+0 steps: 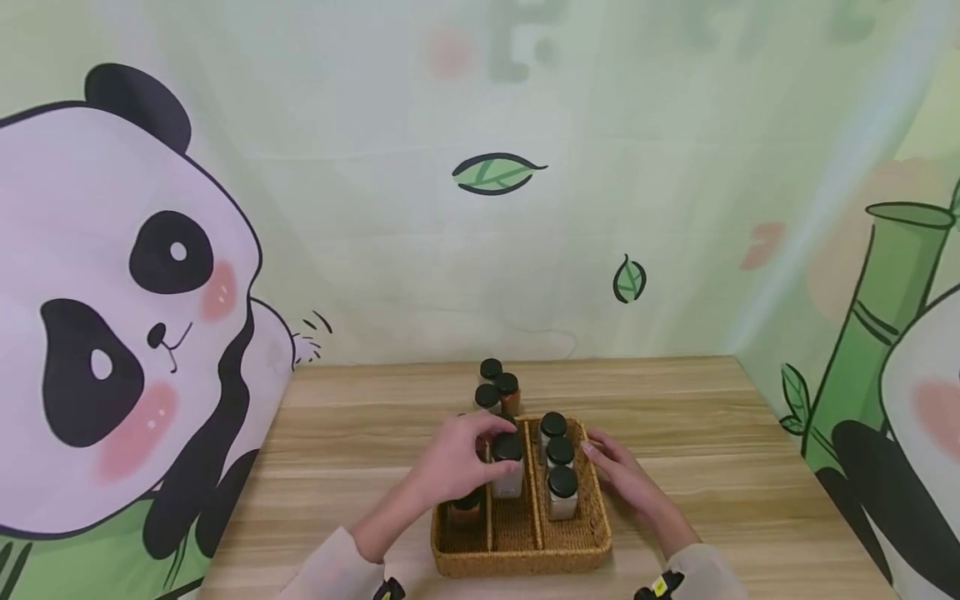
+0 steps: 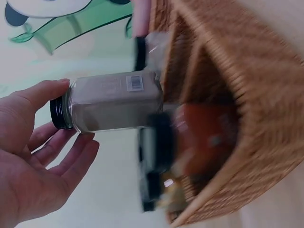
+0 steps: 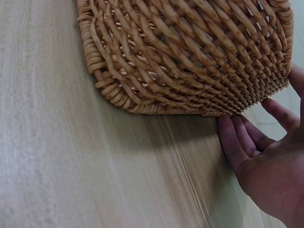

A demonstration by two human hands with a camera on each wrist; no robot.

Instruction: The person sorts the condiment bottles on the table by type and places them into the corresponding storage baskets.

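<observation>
My left hand pinches a glass spice jar by its black lid, thumb on one side and fingers on the other. Greyish powder fills this jar, which is upright at the middle compartment of a wicker basket; whether its base touches the bottom cannot be told. My right hand rests against the basket's outer right side, fingers fairly straight and touching the weave. In the right compartment three black-lidded jars stand in a row. A jar of reddish-brown spice is in the left compartment, partly under my left wrist.
Behind the basket, three more black-lidded jars stand close together on the wooden table. A cloth backdrop printed with pandas and bamboo hangs at the table's back and sides.
</observation>
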